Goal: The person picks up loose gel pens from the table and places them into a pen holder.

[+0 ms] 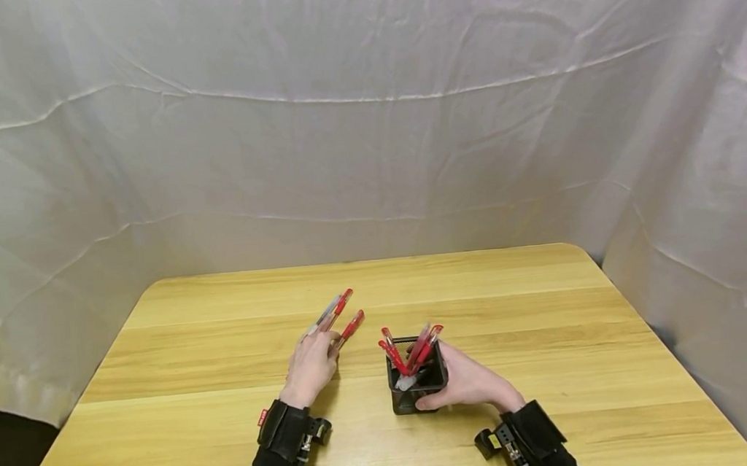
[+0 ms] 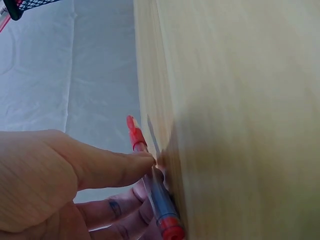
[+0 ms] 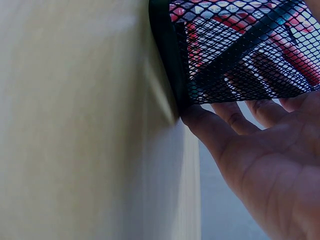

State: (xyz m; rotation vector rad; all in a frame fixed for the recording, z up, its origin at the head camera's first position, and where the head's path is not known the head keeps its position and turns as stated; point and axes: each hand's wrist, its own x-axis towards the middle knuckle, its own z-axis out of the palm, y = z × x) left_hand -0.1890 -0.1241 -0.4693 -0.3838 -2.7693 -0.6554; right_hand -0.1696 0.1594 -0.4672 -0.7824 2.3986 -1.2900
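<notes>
My left hand (image 1: 310, 370) is low over the table, left of the holder, pinching a red-capped pen (image 1: 353, 324) between thumb and fingers. In the left wrist view that pen (image 2: 160, 197) slants close along the tabletop. Just left of it, beyond the fingers, more pens (image 1: 341, 303) point away, one red-capped and one greyish; whether this hand touches them I cannot tell. My right hand (image 1: 474, 382) grips a black mesh pen holder (image 1: 403, 403) from its right side, thumb across the front. Several red pens (image 1: 427, 347) lean inside the holder.
A light wooden table (image 1: 518, 309) spreads beneath both hands. Pale grey cloth (image 1: 367, 153) hangs behind it and along both sides. Each wrist carries a black strap with a small camera (image 1: 321, 431).
</notes>
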